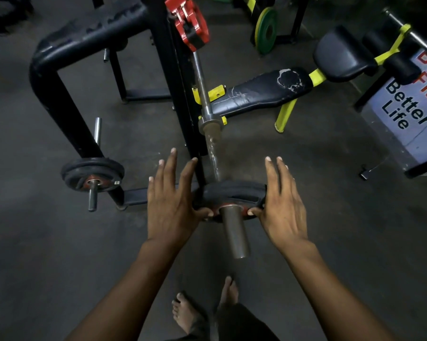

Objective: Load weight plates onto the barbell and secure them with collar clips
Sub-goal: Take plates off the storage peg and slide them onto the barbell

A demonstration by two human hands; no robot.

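A black weight plate (233,190) with a red hub sits on the barbell sleeve (235,235), whose end points toward me. My left hand (169,203) presses the plate's left edge, thumb on its face and fingers spread. My right hand (280,200) holds the right edge the same way. The bar (202,84) runs away from me past its steel shoulder (209,124) to the rack. A red collar clip (189,23) hangs on the black rack upright (176,77) above the bar.
A black storage rack (60,94) on the left carries plates (92,174) on a lower peg. A black and yellow bench (264,91) lies right of the bar. A green plate (265,30) stands at the back. A sign (409,104) stands far right. My bare feet (207,308) are below.
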